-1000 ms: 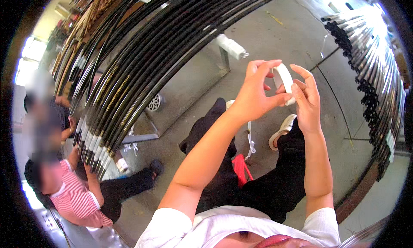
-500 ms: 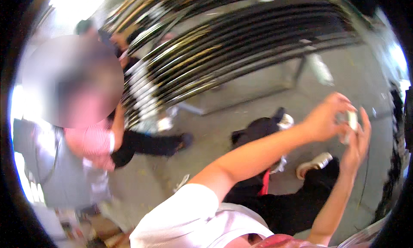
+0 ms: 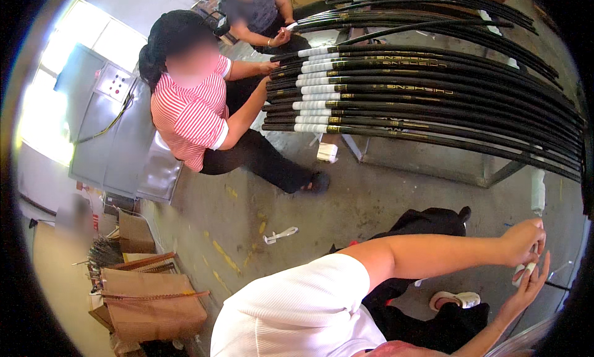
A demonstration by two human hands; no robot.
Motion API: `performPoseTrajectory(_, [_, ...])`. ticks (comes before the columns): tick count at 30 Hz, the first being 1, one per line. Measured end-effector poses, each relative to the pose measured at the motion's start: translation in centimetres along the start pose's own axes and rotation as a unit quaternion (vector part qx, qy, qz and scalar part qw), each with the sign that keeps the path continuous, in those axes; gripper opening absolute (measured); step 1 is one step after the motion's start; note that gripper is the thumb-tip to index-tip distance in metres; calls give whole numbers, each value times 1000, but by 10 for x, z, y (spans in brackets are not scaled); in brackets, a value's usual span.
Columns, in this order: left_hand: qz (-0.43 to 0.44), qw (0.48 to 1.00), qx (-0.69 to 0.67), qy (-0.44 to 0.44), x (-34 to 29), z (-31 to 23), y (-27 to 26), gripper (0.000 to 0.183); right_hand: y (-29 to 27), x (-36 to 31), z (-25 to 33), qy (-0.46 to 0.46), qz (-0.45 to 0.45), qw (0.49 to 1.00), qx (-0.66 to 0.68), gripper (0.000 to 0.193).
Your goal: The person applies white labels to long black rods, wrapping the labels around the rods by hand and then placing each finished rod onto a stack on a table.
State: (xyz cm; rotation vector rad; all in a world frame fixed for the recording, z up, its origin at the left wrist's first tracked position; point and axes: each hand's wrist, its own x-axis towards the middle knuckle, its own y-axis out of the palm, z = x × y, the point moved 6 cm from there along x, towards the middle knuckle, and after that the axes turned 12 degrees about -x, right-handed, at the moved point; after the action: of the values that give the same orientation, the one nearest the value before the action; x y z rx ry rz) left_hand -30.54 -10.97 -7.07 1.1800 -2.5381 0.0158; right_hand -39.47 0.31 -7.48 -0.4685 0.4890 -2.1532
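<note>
The white ring-shaped roll is at the far right of the view, between the person's left hand and right hand. Being a ring, it has no plain long axis; the pale parts of its rim that show run slantwise, upper right to lower left, and fingers cover too much to tell exactly which way its opening faces. The right hand holds it lightly, thumb side against it and the longer fingers stretched up past it, well spread. The left hand's fingers bend down toward it from above, partly closed; whether they grip it cannot be told.

Just above the left hand lies a long white packet. Beyond it, black rods run left to right over a metal frame, whose lower edge limits the room on that side. A pale shoe and dark trousers lie to the hands' left. Bare concrete floor opens between the person's sleeve and the frame, with one white strip on it.
</note>
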Motion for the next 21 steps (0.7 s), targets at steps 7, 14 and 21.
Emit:
performPoseTrajectory(7, [21, 996, 78, 25, 2, 12, -4, 11, 5, -10, 5, -67, 9, 997, -28, 44])
performPoseTrajectory(14, [30, 977, 184, 105, -1, -10, -10, 10, 12, -4, 22, -54, 12, 998, -14, 42])
performPoseTrajectory(21, [102, 987, 119, 45, 4, -11, 0, 12, 11, -1, -2, 156, 97, 980, 75, 20])
